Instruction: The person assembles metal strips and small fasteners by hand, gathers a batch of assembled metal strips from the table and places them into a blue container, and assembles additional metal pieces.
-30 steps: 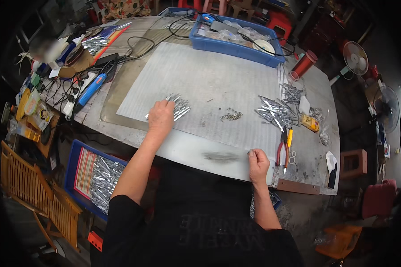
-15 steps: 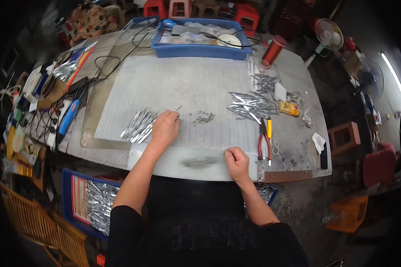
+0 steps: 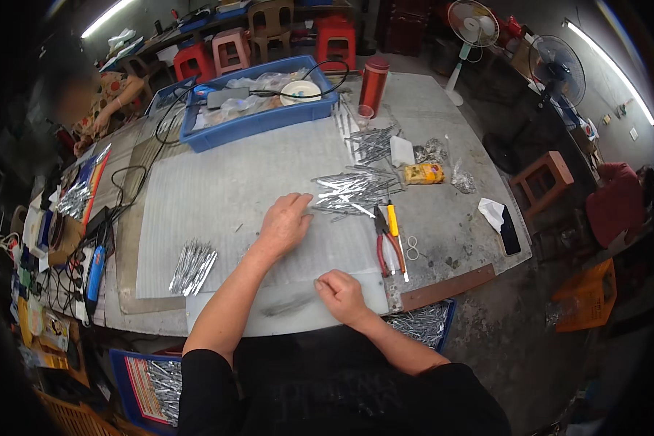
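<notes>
My left hand (image 3: 285, 225) is over the white foam sheet (image 3: 196, 182), its fingers stretched toward a loose pile of thin silvery metal strips (image 3: 352, 190). A small gap shows between its thumb and fingers, with nothing visible in it. My right hand (image 3: 341, 296) is closed, thumb against curled fingers, above the pale smooth board (image 3: 232, 316) at the table's near edge. Whatever it may hold is too small or hidden to make out. To the left lies a neater bundle of similar strips (image 3: 194, 267). One tiny piece (image 3: 238, 227) rests on the foam between bundle and hand.
Red-handled pliers (image 3: 385, 243) and a yellow-handled tool (image 3: 393, 219) lie right of my hands. A blue tub (image 3: 261, 123) and red cylinder (image 3: 373, 89) stand at the back. Cables and a blue tool (image 3: 94, 272) crowd the left. Another person (image 3: 109, 102) sits far left.
My left hand has left the left bundle and moved right, its fingers now near the right pile. My right hand stays closed near the front edge. The whole view has turned rightward.
</notes>
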`<state>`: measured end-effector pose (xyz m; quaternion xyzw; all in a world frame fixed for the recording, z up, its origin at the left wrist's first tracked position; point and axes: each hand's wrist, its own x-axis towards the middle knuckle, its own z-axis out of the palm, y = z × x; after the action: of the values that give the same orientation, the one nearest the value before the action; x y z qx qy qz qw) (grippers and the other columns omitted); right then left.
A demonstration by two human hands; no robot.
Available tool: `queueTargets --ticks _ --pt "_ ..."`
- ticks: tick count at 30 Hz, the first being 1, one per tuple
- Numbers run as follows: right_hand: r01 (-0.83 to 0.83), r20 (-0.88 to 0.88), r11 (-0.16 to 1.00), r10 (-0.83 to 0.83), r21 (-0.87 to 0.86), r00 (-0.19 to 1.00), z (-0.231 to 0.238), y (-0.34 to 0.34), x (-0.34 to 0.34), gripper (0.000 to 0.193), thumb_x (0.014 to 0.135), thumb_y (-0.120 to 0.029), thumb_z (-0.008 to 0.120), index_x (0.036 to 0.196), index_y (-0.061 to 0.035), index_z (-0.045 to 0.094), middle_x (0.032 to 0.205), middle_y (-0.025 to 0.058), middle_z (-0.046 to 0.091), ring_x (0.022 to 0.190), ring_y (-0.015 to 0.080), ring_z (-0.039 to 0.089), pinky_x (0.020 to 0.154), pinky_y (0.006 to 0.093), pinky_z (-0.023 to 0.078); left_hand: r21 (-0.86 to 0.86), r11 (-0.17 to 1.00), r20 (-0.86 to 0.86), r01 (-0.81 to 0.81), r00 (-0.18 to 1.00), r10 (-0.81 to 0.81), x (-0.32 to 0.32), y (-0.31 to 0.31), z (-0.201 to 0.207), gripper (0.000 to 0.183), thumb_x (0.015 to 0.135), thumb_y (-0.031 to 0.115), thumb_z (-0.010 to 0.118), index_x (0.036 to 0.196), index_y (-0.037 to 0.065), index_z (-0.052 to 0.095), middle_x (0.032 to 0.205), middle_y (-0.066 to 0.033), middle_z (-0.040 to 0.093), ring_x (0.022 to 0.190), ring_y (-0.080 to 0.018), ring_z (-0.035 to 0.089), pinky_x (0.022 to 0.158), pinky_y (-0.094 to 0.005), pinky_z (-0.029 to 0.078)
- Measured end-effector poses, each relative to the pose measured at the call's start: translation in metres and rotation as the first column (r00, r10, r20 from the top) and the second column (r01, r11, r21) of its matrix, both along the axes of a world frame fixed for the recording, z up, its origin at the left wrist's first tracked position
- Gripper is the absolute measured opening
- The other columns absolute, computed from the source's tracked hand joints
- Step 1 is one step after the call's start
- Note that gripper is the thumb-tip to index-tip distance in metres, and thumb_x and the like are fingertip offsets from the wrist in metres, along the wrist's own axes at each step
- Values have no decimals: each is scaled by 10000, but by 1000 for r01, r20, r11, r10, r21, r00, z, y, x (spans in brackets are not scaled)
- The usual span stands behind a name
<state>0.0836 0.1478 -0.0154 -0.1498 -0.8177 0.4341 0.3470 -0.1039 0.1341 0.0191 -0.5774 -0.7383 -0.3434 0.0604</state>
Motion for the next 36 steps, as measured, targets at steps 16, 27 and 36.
queueTargets --ticks 16,27,36 --pt "-54 -27 996 52 -72 998 4 4 2 79 746 -72 577 715 -16 530 641 120 521 594 295 516 530 362 399 -565 801 -61 200 958 -282 10 99 23 830 612 406 691 1300 142 310 1321 -172 310 1228 -327 293 936 -529 294" --pt "-78 6 991 79 -111 997 5 6 4 83 726 -82 590 707 -29 529 622 105 509 572 287 509 526 366 399 -373 906 54 198 980 -192 -18 165 13 654 720 338 603 1254 56 354 1257 -227 379 1136 -342 407 926 -377 360" --pt "-111 -76 983 100 -149 992 4 11 5 95 714 -67 606 710 -15 527 625 100 501 570 274 505 523 358 394 -507 855 -55 114 985 -164 -25 238 7 781 662 386 648 1275 32 318 1298 -226 329 1184 -318 363 949 -359 344"
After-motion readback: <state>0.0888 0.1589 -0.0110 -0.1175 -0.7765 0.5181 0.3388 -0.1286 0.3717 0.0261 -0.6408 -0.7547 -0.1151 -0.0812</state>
